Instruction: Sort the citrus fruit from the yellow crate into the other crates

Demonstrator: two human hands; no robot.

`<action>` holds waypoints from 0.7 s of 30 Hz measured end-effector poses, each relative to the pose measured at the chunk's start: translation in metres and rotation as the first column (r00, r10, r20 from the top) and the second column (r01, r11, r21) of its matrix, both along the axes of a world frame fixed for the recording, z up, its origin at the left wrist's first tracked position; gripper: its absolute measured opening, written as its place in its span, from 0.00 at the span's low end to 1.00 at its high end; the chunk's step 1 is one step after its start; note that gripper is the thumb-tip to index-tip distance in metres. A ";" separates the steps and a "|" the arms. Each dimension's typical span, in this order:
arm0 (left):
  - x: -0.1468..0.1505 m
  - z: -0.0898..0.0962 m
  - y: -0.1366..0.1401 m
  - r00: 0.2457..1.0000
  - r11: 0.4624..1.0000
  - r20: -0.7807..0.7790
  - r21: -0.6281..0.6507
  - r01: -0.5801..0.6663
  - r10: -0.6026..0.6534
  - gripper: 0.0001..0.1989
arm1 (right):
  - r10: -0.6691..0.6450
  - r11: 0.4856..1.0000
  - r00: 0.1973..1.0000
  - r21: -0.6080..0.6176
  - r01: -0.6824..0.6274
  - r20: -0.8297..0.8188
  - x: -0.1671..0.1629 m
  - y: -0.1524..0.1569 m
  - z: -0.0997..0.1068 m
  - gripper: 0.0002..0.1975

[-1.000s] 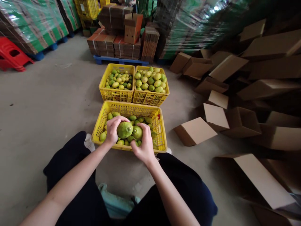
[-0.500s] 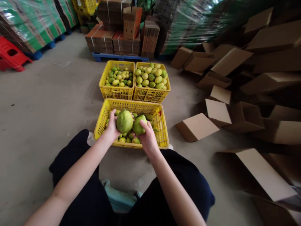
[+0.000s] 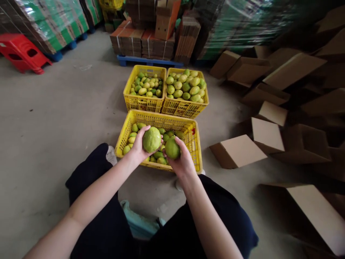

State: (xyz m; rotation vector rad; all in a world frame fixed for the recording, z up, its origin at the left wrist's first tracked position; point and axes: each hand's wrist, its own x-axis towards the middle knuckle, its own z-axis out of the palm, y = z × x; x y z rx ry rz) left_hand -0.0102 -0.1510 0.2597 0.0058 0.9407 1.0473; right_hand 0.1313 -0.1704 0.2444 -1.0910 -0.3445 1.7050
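My left hand (image 3: 138,145) is closed round a large, lumpy yellow-green lemon (image 3: 151,139). Beside it, my right hand (image 3: 184,162) grips a smoother, darker green lemon (image 3: 173,148), thumb along its upper right side. Both fruits are held above a yellow plastic crate (image 3: 198,149) standing on the floor between my feet. More green and yellow lemons (image 3: 161,160) cover part of its bottom, while its right end shows bare slats. My hands and forearms hide some of the fruit in it.
Behind stand two yellow crates, the left (image 3: 145,104) with smaller lemons, the right (image 3: 185,109) heaped with larger ones. Cardboard boxes (image 3: 242,149) lie scattered on the right. A red stool (image 3: 24,54) is far left. Flattened cartons (image 3: 126,41) sit on a blue pallet (image 3: 148,61).
The view has swung left, so everything sits farther right in the picture. The two lemons are slightly farther apart, and the one in my right hand has turned. Both hands keep their hold.
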 end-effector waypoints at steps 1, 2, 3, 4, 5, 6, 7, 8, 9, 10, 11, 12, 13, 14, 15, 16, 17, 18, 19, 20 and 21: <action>-0.001 -0.002 0.000 0.999 0.998 -0.003 -0.023 -0.051 0.051 0.14 | -0.022 0.999 1.000 -0.029 0.022 0.000 0.000 0.001 0.000 0.12; -0.002 -0.004 -0.001 0.994 0.993 -0.014 -0.045 -0.106 0.106 0.13 | -0.040 0.997 0.999 -0.066 0.040 0.000 0.000 0.001 0.000 0.11; -0.003 -0.006 -0.001 0.987 0.985 -0.029 -0.063 -0.159 0.158 0.12 | -0.055 0.993 0.999 -0.105 0.055 0.002 0.000 0.001 -0.001 0.11; -0.004 -0.007 -0.001 0.979 0.976 -0.043 -0.080 -0.202 0.199 0.11 | -0.065 0.988 0.998 -0.142 0.065 0.003 0.000 0.001 -0.002 0.10; -0.005 -0.008 -0.001 0.973 0.969 -0.049 -0.095 -0.230 0.226 0.10 | -0.072 0.982 0.997 -0.173 0.071 0.001 0.000 0.000 -0.005 0.10; -0.006 -0.008 -0.001 0.970 0.964 -0.044 -0.110 -0.244 0.240 0.11 | -0.074 0.978 0.997 -0.196 0.071 -0.008 0.000 0.000 -0.008 0.10; -0.007 -0.008 -0.001 0.969 0.961 -0.034 -0.129 -0.246 0.243 0.11 | -0.070 0.975 0.997 -0.214 0.063 -0.025 -0.001 -0.001 -0.011 0.10; -0.008 -0.007 -0.001 0.971 0.960 -0.022 -0.149 -0.238 0.238 0.12 | -0.056 0.973 0.997 -0.226 0.044 -0.048 -0.001 -0.002 -0.015 0.09; -0.009 -0.007 -0.001 0.974 0.960 -0.013 -0.166 -0.227 0.228 0.13 | -0.030 0.973 0.997 -0.230 0.012 -0.075 -0.001 -0.002 -0.018 0.09; -0.009 -0.006 -0.001 0.976 0.959 -0.014 -0.181 -0.218 0.219 0.13 | 0.007 0.974 0.995 -0.226 -0.029 -0.099 0.000 -0.002 -0.021 0.09; -0.009 -0.006 -0.001 0.977 0.958 -0.024 -0.189 -0.214 0.213 0.13 | 0.050 0.974 0.992 -0.214 -0.074 -0.117 0.000 -0.002 -0.023 0.10; -0.009 -0.006 -0.001 0.977 0.957 -0.039 -0.195 -0.213 0.209 0.12 | 0.089 0.974 0.988 -0.197 -0.113 -0.127 0.000 -0.002 -0.025 0.11; -0.009 -0.005 -0.001 0.978 0.958 -0.048 -0.199 -0.207 0.201 0.12 | 0.116 0.973 0.984 -0.182 -0.139 -0.132 0.001 -0.002 -0.025 0.13; -0.008 -0.005 -0.002 0.981 0.960 -0.048 -0.202 -0.195 0.189 0.13 | 0.127 0.973 0.983 -0.177 -0.150 -0.132 0.001 -0.001 -0.025 0.14; -0.008 -0.004 -0.002 0.984 0.962 -0.038 -0.204 -0.181 0.177 0.14 | 0.123 0.972 0.984 -0.184 -0.145 -0.130 0.000 -0.001 -0.024 0.15; -0.008 -0.003 -0.003 0.986 0.965 -0.020 -0.205 -0.165 0.164 0.15 | 0.103 0.972 0.987 -0.200 -0.127 -0.127 0.000 0.000 -0.022 0.15; -0.008 -0.002 -0.004 0.988 0.966 -0.003 -0.206 -0.153 0.156 0.16 | 0.072 0.972 0.989 -0.215 -0.098 -0.125 -0.001 0.000 -0.020 0.14; -0.009 -0.001 -0.004 0.987 0.967 0.010 -0.203 -0.154 0.159 0.16 | 0.041 0.973 0.992 -0.222 -0.067 -0.122 -0.002 0.001 -0.018 0.12; -0.010 0.001 -0.005 0.985 0.966 0.018 -0.199 -0.163 0.170 0.16 | 0.012 0.975 0.993 -0.219 -0.038 -0.119 -0.003 0.001 -0.016 0.11; -0.012 0.002 -0.005 0.984 0.966 0.030 -0.200 -0.167 0.176 0.16 | -0.009 0.978 0.993 -0.209 -0.016 -0.117 -0.004 0.001 -0.015 0.10; -0.013 0.003 -0.005 0.984 0.967 0.052 -0.204 -0.155 0.169 0.16 | -0.022 0.980 0.993 -0.199 -0.002 -0.117 -0.004 0.001 -0.014 0.09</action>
